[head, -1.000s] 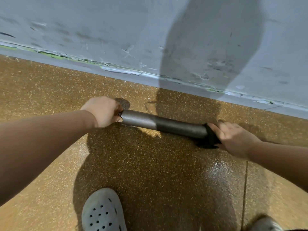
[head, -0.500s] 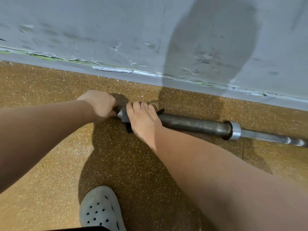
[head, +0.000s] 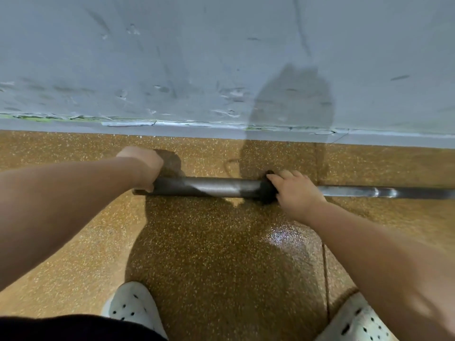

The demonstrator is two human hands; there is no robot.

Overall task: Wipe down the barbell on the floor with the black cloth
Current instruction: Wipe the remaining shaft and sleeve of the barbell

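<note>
On floor point(head: 216, 247), dull grey barbell point(head: 221, 188) — left hand point(head: 144, 167) gripping end, right hand point(head: 296, 194) clutching black cloth point(head: 267, 191)

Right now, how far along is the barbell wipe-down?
Probably done: the thick sleeve, bare between the hands, though its cleanliness can't be judged. In hand: the left hand steadies the sleeve's outer end while the right hand wraps the cloth round its inner end. Left: the thin shaft running off to the right.
</note>
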